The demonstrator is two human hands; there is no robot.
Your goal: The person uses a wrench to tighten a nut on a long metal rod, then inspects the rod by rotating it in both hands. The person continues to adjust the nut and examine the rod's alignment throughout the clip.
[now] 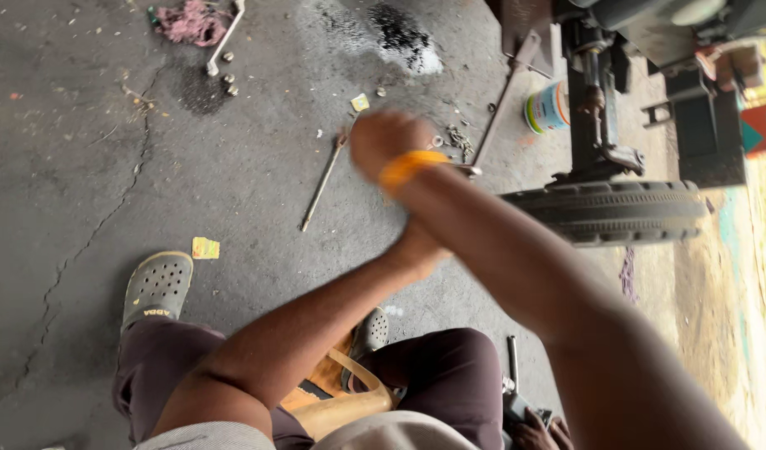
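Tyre (608,210) seen at 3 o'clock, thin rod (495,112) leaning beside it. Right hand (387,140), orange band at wrist, raised over floor (108,167), fingers clenched, blurred; contents cannot be told. Left hand (418,248) under right forearm, fingers hidden. Step judged mid-swing; steady aim needed. White tin (548,107), coloured label, 2 o'clock. Yellow wrapper (205,247), 9 o'clock.

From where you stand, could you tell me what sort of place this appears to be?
Probably a roadside or open-air vehicle repair spot. An oil-stained, cracked concrete floor carries loose nuts, a long metal rod and a rag; a tyre sits below vehicle metalwork.
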